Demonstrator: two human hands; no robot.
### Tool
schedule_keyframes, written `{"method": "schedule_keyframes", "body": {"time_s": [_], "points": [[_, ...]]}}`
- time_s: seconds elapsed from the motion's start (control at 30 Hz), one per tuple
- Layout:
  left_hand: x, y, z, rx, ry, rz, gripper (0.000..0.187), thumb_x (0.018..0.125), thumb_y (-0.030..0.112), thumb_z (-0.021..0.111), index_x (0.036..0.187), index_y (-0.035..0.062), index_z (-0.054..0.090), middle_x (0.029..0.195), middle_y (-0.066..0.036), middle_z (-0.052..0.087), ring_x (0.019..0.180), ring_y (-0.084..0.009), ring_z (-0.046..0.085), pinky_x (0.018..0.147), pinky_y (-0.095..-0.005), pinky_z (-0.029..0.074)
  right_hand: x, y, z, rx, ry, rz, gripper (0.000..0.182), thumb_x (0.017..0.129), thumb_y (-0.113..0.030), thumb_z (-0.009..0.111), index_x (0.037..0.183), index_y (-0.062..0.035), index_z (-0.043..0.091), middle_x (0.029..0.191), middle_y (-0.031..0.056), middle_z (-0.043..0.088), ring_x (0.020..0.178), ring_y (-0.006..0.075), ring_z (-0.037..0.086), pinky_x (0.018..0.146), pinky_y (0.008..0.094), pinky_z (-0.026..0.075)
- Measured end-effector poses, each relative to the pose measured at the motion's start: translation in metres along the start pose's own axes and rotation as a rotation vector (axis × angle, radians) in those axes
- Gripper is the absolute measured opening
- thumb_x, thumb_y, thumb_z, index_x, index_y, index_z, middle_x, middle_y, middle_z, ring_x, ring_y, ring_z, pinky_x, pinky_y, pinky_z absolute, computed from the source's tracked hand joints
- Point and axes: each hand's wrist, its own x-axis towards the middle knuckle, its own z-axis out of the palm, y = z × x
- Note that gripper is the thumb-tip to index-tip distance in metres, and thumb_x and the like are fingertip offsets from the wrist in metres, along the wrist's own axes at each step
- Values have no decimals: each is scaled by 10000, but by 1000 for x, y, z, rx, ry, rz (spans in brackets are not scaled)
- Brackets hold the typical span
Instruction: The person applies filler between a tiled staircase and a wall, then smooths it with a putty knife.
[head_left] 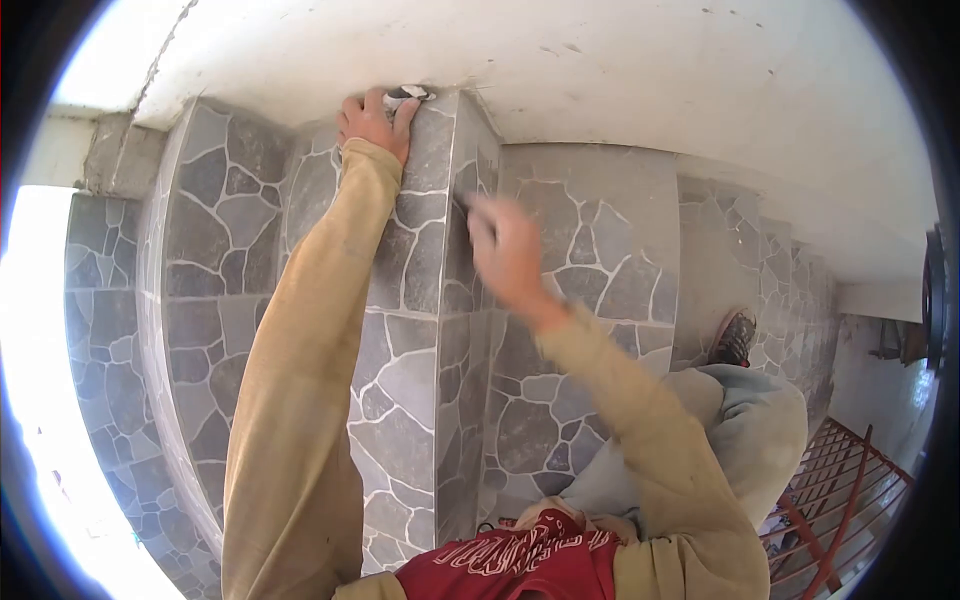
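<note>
My left hand (375,125) is at the top of a stair, against the white wall. Its thumb and fingers curve around a small black-and-white bundle (410,93), whose kind I cannot make out. Lower and to the right, my right hand (508,255) is smeared by motion. Its fingers are closed on a thin dark tool (464,200), mostly hidden, beside the narrow riser face. Grey stone-pattern tiles (408,365) with pale joint lines cover the step under my arms, and a light edge strip (440,340) runs along its corner.
More tiled steps (225,230) continue to the left and right. The white wall (620,70) runs along the top. My shoe (735,338) rests on a step at right. A red-brown metal railing (835,490) stands at lower right.
</note>
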Motion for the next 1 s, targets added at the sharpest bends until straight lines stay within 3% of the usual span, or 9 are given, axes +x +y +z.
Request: {"method": "schedule_keyframes", "body": {"time_s": [0.1,0.2,0.23,0.3,0.4,0.5,0.63,0.87,1.0], "points": [[1,-3,2,6,2,10,567,864,575,676,1226,139,640,1245,-191,538,1191,-422,494,1020,-536,403,-13,8,7,19,2,73,241,907,-85,610,1106,-7,722,938,205,704,855,353,681,776,419,524],[-2,-5,3,2,19,56,577,863,577,678,1232,135,637,1245,-197,540,1196,-418,497,1020,-530,410,50,33,16,26,67,3,248,903,-34,595,1115,-14,722,918,212,687,873,369,668,805,425,519],[1,-5,4,-1,23,45,577,868,576,676,1232,131,634,1243,-198,542,1197,-415,500,1018,-526,415,28,21,12,-70,77,-111,255,899,-24,603,1129,-9,714,974,215,686,918,372,657,860,419,510],[-1,-5,3,7,8,45,575,870,574,675,1231,128,631,1241,-199,545,1198,-413,500,1014,-527,417,-38,-9,0,-14,-32,-6,262,909,-32,593,1145,-12,706,1034,203,683,957,379,646,875,428,499],[6,-3,3,21,33,57,571,873,568,675,1231,125,629,1233,-203,549,1192,-415,503,1009,-527,421,-57,-9,5,4,27,-42,285,897,2,581,1154,-20,703,1035,193,680,970,390,635,882,446,491],[-3,0,0,50,32,62,568,876,565,672,1236,128,629,1225,-209,553,1178,-420,510,1006,-526,423,20,21,17,61,102,-162,417,794,72,552,1181,-8,685,1025,210,656,991,387,607,874,466,482],[1,-1,1,64,27,54,559,887,560,664,1227,118,631,1216,-215,559,1156,-424,521,994,-524,431,-41,-25,-7,42,-11,-120,416,805,58,550,1192,-15,684,1055,206,665,1013,394,610,921,469,474],[0,-6,2,32,56,96,559,873,552,682,1211,110,638,1208,-230,555,1147,-437,520,982,-527,437,65,30,18,61,104,-119,377,804,57,556,1147,-13,697,1036,212,654,998,397,611,887,468,488],[2,-6,5,45,51,92,552,886,539,677,1200,88,635,1197,-231,556,1128,-438,527,970,-520,445,3,-2,5,12,0,-109,356,802,34,573,1131,-13,702,1034,214,656,978,403,610,885,463,493]]}}
